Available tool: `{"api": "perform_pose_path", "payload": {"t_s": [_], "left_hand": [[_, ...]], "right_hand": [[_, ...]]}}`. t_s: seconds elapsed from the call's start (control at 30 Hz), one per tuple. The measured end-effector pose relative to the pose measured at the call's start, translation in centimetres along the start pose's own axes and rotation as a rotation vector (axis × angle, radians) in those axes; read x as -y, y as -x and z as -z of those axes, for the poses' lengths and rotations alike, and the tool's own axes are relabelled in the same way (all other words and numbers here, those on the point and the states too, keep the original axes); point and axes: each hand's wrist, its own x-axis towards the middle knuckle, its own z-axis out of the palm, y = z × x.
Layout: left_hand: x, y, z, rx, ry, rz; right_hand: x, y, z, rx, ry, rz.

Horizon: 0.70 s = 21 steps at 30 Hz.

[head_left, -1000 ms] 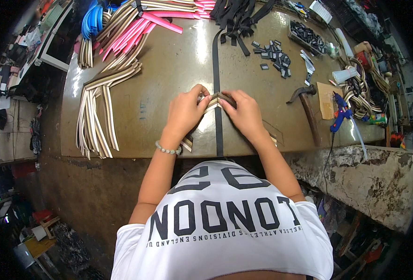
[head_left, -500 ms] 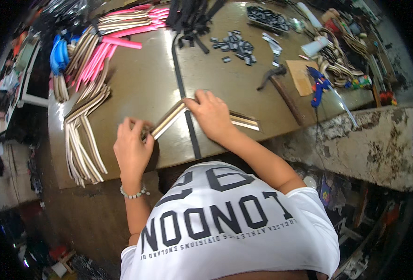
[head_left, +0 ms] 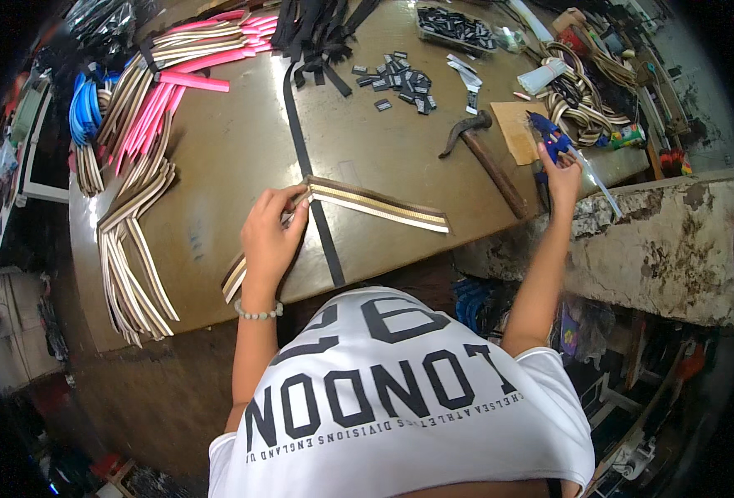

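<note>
My left hand (head_left: 269, 228) pinches a striped brown, cream and white strap (head_left: 383, 206) at its bend. One leg of the strap slants to the right across the table; the other passes under my left hand toward the near edge. A black band (head_left: 300, 153) runs along the tabletop beneath the bend. Over at the right, my right hand (head_left: 561, 178) has its fingers closed round a blue glue gun (head_left: 556, 141) with a pale glue stick. Part of the gun's handle is hidden by the fingers.
A hammer (head_left: 493, 168) lies left of the glue gun, near a cardboard piece (head_left: 512, 131). Small black buckles (head_left: 404, 81) are scattered farther back. Bundled striped straps (head_left: 138, 257), pink strips (head_left: 155, 124) and a blue coil (head_left: 85, 109) lie at the left.
My right hand has left the strap and moved right to the glue gun. My left hand has shifted up the strap to its bend.
</note>
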Motion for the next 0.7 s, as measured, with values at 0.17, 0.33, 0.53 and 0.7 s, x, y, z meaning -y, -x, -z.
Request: {"api": "perform_pose_path", "payload": {"t_s": [0.17, 0.33, 0.53, 0.7], "left_hand": [[0.8, 0.0, -0.2, -0.06, 0.121, 0.009], [0.9, 0.2, -0.3, -0.071, 0.127, 0.033], [0.9, 0.2, -0.3, -0.089, 0.126, 0.032], [0.9, 0.2, -0.3, -0.101, 0.13, 0.024]], "right_hand": [[3.3, -1.2, -2.0, 0.004, 0.275, 0.272], [17.1, 7.1, -2.5, 0.69, -0.418, 0.178], [21.8, 13.7, -7.6, 1.006, -0.246, 0.684], [22.1, 14.0, -8.7, 1.016, -0.052, 0.718]]}}
